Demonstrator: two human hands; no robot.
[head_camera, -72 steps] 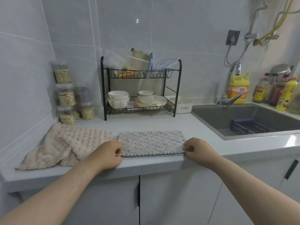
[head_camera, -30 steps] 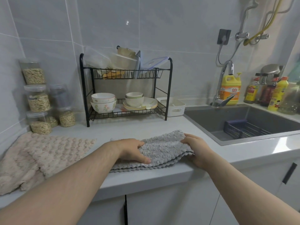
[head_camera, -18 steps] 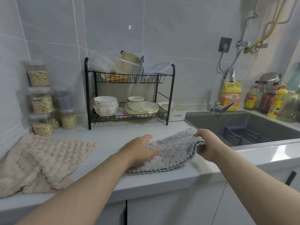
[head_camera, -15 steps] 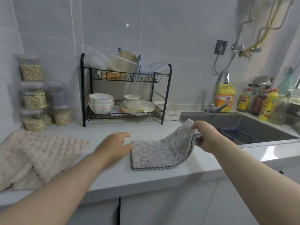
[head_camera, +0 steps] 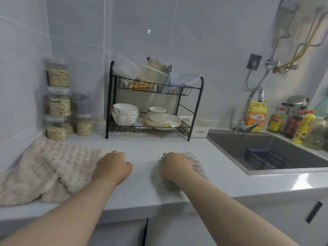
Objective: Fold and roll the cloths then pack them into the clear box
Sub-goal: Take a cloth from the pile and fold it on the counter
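Right hand [head_camera: 174,167] grips the folded grey cloth [head_camera: 197,164], rolling looks next; left hand [head_camera: 113,167], grip unclear, rests on beige cloth [head_camera: 58,166] at nine o'clock.

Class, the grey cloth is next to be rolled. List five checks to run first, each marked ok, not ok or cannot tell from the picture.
1. Grey cloth folded small on the countertop: ok.
2. Right hand gripping it firmly: cannot tell, the fingers are blurred.
3. Left hand off the grey cloth: ok, it sits at the beige cloth's edge.
4. Beige cloth folded: not ok, it lies loose and rumpled.
5. Clear box at hand: cannot tell; clear containers show only on the black rack's top shelf.
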